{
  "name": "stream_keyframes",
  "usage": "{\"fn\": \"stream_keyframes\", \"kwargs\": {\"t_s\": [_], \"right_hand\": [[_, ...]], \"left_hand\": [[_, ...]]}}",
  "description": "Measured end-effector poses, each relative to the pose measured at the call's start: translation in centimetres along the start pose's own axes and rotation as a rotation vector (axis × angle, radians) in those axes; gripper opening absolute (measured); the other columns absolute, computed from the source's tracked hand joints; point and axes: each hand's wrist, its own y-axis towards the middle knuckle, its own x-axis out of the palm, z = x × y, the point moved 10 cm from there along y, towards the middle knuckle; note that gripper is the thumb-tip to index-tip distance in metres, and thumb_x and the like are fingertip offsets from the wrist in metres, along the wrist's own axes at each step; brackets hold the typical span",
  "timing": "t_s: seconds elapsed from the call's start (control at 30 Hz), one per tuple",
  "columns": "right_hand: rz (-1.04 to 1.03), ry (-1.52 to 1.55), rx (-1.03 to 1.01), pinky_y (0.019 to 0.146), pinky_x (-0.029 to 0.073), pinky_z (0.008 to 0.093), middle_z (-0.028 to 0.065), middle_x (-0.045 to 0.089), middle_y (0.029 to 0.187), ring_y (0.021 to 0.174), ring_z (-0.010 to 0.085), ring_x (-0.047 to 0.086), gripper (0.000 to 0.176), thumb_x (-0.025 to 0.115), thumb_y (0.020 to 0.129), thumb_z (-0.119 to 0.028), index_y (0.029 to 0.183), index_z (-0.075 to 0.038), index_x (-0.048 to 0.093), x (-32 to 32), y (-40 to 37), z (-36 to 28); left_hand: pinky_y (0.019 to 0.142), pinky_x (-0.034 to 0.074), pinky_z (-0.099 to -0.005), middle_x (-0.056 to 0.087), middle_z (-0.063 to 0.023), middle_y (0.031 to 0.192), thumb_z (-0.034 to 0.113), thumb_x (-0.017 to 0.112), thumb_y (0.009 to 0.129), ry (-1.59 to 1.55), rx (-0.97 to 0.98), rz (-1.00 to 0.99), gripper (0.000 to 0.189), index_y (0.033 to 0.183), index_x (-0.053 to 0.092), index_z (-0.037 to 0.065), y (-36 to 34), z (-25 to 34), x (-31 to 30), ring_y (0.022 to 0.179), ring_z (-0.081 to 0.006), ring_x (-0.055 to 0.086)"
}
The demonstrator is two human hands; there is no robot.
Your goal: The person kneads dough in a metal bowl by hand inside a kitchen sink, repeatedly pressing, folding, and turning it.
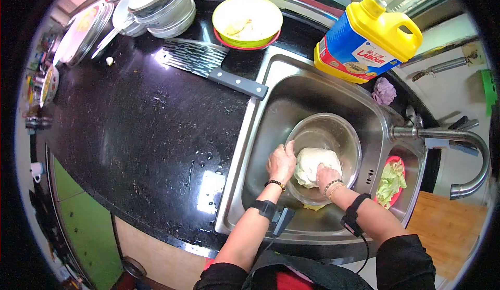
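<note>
A metal bowl stands in the large sink basin, with a pale, rounded head of cabbage inside it. At the bowl's left rim, my left hand grips the edge with bent fingers, close beside the cabbage. My right hand reaches into the bowl from the near right, its fingers curled against the cabbage and partly hidden by it. A yellowish leaf piece shows under the bowl's near side.
The steel sink has a faucet on the right. Its side basin holds a red basket with green leaves. A cleaver, yellow bowl, detergent jug, stacked dishes and wooden board surround it.
</note>
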Motion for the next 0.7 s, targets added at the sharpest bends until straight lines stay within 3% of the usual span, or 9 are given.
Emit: {"fn": "stream_keyframes", "kwargs": {"t_s": [0.13, 0.2, 0.43, 0.5, 0.63, 0.7], "right_hand": [[-0.013, 0.008, -0.031, 0.071, 0.050, 0.0321, 0.0154, 0.064, 0.087, 0.084, 0.0242, 0.063, 0.025, 0.052, 0.079, -0.011, 0.101, 0.001, 0.047, -0.3, 1.1, -0.3], [0.046, 0.065, 0.003, 0.070, 0.050, 0.0350, 0.0140, 0.064, 0.080, 0.080, 0.0256, 0.064, 0.019, 0.047, 0.080, -0.013, 0.096, -0.002, 0.050, -0.2, 2.1, 0.1], [0.066, -0.018, -0.006, 0.071, 0.050, 0.0349, 0.0147, 0.064, 0.083, 0.080, 0.0265, 0.063, 0.020, 0.047, 0.081, -0.015, 0.095, -0.003, 0.054, -1.6, 3.9, 0.0], [0.040, 0.007, 0.065, 0.073, 0.050, 0.0308, 0.0104, 0.064, 0.096, 0.089, 0.0213, 0.063, 0.020, 0.047, 0.084, -0.014, 0.096, -0.005, 0.061, -2.2, 3.9, 0.5], [0.167, 0.103, 0.088, 0.071, 0.050, 0.0360, 0.0149, 0.064, 0.086, 0.082, 0.0261, 0.063, 0.019, 0.047, 0.082, -0.016, 0.094, -0.005, 0.056, -2.1, 5.5, 1.2], [0.185, 0.200, 0.218, 0.070, 0.050, 0.0354, 0.0143, 0.064, 0.086, 0.083, 0.0257, 0.063, 0.019, 0.047, 0.082, -0.017, 0.094, -0.005, 0.056, -1.9, 6.5, 2.7]], "left_hand": [[0.073, 0.043, -0.0498, 0.060, -0.0242, 0.085, 0.045, 0.038, 0.088, -0.004, 0.020, 0.016, 0.049, 0.084, 0.059, 0.001, 0.1, 0.0, 0.3, 0.084, -0.0416, 0.056], [0.072, 0.042, -0.0500, 0.060, -0.0241, 0.084, 0.044, 0.038, 0.088, 0.003, 0.039, 0.024, 0.048, 0.084, 0.059, 0.001, 0.1, 0.0, 0.4, 0.083, -0.0416, 0.056], [0.071, 0.042, -0.0497, 0.059, -0.0252, 0.082, 0.043, 0.038, 0.088, -0.026, 0.034, 0.041, 0.048, 0.082, 0.059, 0.000, 0.0, 0.2, 0.1, 0.081, -0.0428, 0.056], [0.071, 0.042, -0.0496, 0.059, -0.0254, 0.082, 0.043, 0.038, 0.088, -0.018, 0.031, 0.039, 0.049, 0.081, 0.059, 0.000, 0.0, 0.3, 0.1, 0.081, -0.0430, 0.056], [0.073, 0.043, -0.0455, 0.058, -0.0282, 0.084, 0.039, 0.038, 0.089, -0.052, 0.049, 0.026, 0.048, 0.086, 0.059, -0.004, 0.2, 0.3, 0.3, 0.084, -0.0422, 0.056], [0.074, 0.042, -0.0455, 0.057, -0.0284, 0.084, 0.039, 0.038, 0.089, -0.069, 0.094, 0.032, 0.048, 0.086, 0.059, -0.004, 0.5, 0.3, 0.6, 0.085, -0.0424, 0.055]]}}
